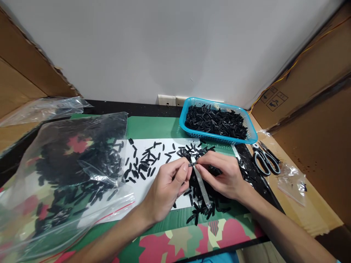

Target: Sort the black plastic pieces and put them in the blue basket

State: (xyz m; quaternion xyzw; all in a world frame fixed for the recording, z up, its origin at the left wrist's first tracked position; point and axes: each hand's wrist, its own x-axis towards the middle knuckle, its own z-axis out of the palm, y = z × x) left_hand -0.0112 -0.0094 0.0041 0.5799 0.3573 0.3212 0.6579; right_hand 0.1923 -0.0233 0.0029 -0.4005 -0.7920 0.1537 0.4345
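Observation:
Between the fingertips of both hands is a small black elongated piece (pixel 192 164). My left hand (pixel 170 184) pinches one end of it, thumb against the curled fingers. At the other end, my right hand (pixel 221 171) grips it between thumb and forefinger. Below the hands a flat grey metal strip (pixel 202 188) lies slanted over a heap of loose black pieces (pixel 196 210). More black pieces (pixel 148 159) are scattered on the white sheet (pixel 142 144) to the left. What the small pieces are exactly, I cannot tell.
A blue basket (pixel 219 138) full of black pieces stands at the back right. Scissors (pixel 264 160) and a small clear bag (pixel 292 182) lie on the right. A large clear zip bag (pixel 79 135) covers the left side. Cardboard walls (pixel 315 120) flank the green mat (pixel 153 126).

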